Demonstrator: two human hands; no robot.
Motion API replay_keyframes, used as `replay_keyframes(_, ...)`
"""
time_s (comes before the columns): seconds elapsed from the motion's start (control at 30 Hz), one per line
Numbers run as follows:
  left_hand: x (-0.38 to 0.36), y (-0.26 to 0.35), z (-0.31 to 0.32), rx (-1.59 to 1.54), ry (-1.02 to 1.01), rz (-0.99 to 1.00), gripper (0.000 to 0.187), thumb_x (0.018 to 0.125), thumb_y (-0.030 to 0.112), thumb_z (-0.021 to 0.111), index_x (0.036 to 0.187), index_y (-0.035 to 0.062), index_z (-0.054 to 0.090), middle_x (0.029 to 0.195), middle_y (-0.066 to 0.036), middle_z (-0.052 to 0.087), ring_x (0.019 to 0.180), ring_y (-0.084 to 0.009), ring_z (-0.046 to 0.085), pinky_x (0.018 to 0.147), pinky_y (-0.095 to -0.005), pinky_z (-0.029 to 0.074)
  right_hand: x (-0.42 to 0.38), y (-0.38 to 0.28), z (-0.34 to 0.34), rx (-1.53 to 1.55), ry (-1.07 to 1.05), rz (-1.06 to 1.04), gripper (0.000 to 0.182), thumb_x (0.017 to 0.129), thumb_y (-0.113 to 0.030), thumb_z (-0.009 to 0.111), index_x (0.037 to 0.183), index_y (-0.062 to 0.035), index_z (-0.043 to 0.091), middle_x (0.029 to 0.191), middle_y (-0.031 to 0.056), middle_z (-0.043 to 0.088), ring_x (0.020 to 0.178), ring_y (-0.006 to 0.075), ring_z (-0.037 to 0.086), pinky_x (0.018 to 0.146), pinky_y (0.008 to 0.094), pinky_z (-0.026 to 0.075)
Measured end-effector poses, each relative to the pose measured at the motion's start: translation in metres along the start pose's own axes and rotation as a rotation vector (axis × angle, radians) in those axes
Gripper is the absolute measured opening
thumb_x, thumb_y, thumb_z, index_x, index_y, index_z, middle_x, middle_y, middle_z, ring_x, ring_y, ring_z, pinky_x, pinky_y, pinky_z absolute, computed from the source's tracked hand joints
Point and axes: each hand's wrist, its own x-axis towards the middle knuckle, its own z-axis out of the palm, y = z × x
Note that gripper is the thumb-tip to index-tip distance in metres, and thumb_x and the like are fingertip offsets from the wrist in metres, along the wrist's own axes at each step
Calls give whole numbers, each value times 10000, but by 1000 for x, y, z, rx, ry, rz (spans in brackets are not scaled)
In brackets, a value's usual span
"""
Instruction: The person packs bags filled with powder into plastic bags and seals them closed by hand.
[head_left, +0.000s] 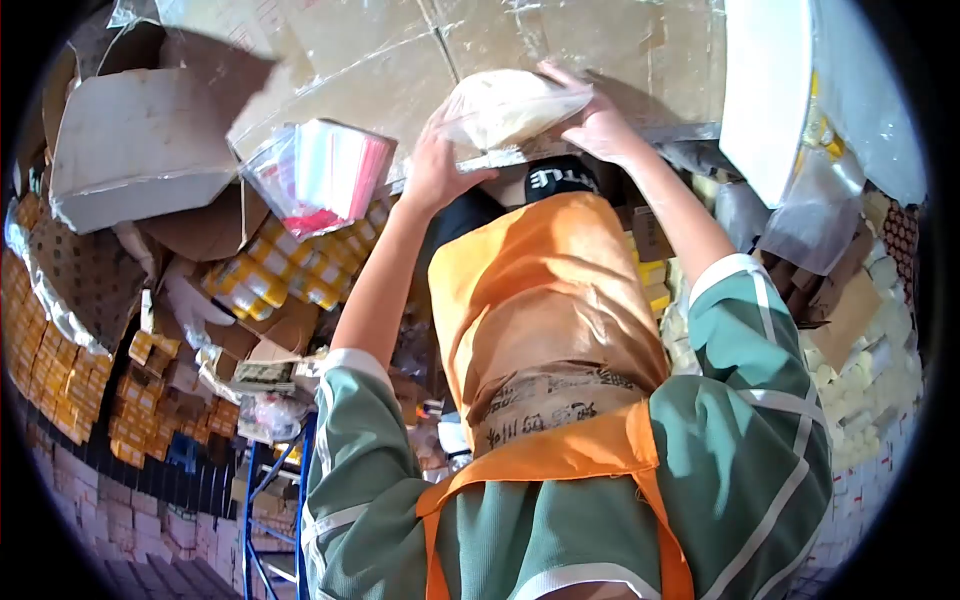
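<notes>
We see a thin, clear plastic bag [515, 112] with a pale, rounded, flattish mass inside, at the near edge of the surface [640, 50], between our hands. Its film is glossy and creased; its long axis runs left to right, the right end tilting slightly away from us, with a pointed corner reaching our right hand. Our left hand [435, 170] is partly open at the bag's left end, fingers pointing forward, thumb spread toward the right. Our right hand [597, 122] is half open around the right corner, fingers and thumb apart; we cannot tell how firmly either hand grips. Smooth brown cardboard with shiny tape covers the surface. To the left we have a transparent packet [325, 175] of flat, pink-edged sleeves, beside a bent cardboard flap [145, 145].
</notes>
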Motion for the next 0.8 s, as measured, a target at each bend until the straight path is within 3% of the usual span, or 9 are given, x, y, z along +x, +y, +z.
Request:
replay_keyframes(0.13, 77, 8, 16, -624, 50, -59, 825, 634, 194, 840, 1317, -15, 429, 1323, -146, 510, 1168, -231, 525, 959, -351, 435, 37, 28, 19, 470, -2, 108, 500, 756, 38, 669, 1233, -15, 529, 1248, 79, 560, 1111, 152, 516, 964, 297, 416)
replay_keyframes(0.27, 100, 5, -17, -678, 189, -218, 420, 735, 243, 795, 1025, -19, 640, 901, -56, 684, 822, -129, 628, 765, -263, 500, 63, 20, 28, 727, 154, 383, 266, 908, -64, 545, 1171, -26, 557, 1050, 27, 616, 962, 112, 560, 846, 247, 451)
replay_keyframes(0.33, 87, 42, -58, -529, 118, -600, 389, 838, 354, 669, 948, -19, 656, 773, -99, 679, 678, -138, 646, 623, -279, 504, 59, -20, 20, 728, 204, 396, 262, 945, -97, 513, 1197, -32, 540, 1061, 37, 615, 981, 107, 559, 848, 244, 454)
replay_keyframes(0.37, 73, 37, -56, -703, 228, -432, 417, 940, 355, 512, 903, -39, 644, 669, -80, 646, 551, -148, 604, 540, -268, 479, 53, -31, 20, 745, 281, 302, 285, 973, -153, 490, 1236, -43, 517, 1065, 42, 619, 980, 111, 564, 860, 244, 458)
replay_keyframes(0.47, 35, 78, -74, -1217, 379, -344, 535, 999, 396, 311, 1197, -57, 515, 1082, -190, 621, 1008, -268, 601, 882, -363, 466, 38, -64, 10, 1057, 157, 307, 511, 985, -425, 423, 1336, -54, 443, 1208, 81, 578, 1053, 151, 564, 920, 278, 454)
replay_keyframes(0.53, 43, 121, -31, -1278, 604, -539, 614, 1002, 398, 350, 1433, -18, 215, 1426, -170, 348, 1265, -205, 399, 1042, -362, 336, 32, -88, 16, 1934, -625, 36, 582, 978, -484, 382, 1376, -60, 409, 1306, 102, 510, 1149, 187, 523, 976, 301, 424)
replay_keyframes(0.57, 39, 131, -24, -1271, 626, -511, 614, 1002, 398, 350, 1433, -18, 215, 1426, -170, 348, 1265, -205, 399, 1042, -362, 336, 14, -147, 1, 1690, -118, 397, 546, 980, -411, 422, 1393, -55, 387, 1338, 97, 479, 1193, 195, 494, 1008, 310, 402)
replay_keyframes(0.67, 26, 154, -18, -710, 645, -246, 781, 899, 201, 566, 1452, -55, 77, 1462, -262, 241, 1360, -322, 270, 1111, -386, 226, 18, -141, 7, 1376, -91, 137, 518, 970, -338, 469, 1384, -37, 392, 1336, 87, 483, 1187, 182, 498, 1004, 302, 406)
replay_keyframes(0.8, -23, 182, -53, -446, 782, -179, 903, 813, 124, 656, 1454, -44, 43, 1412, -244, 316, 1253, -320, 425, 1052, -379, 350, 2, -171, -34, 1147, -384, 249, 542, 949, -350, 506, 1366, -19, 405, 1305, 91, 510, 1160, 172, 522, 991, 306, 424)
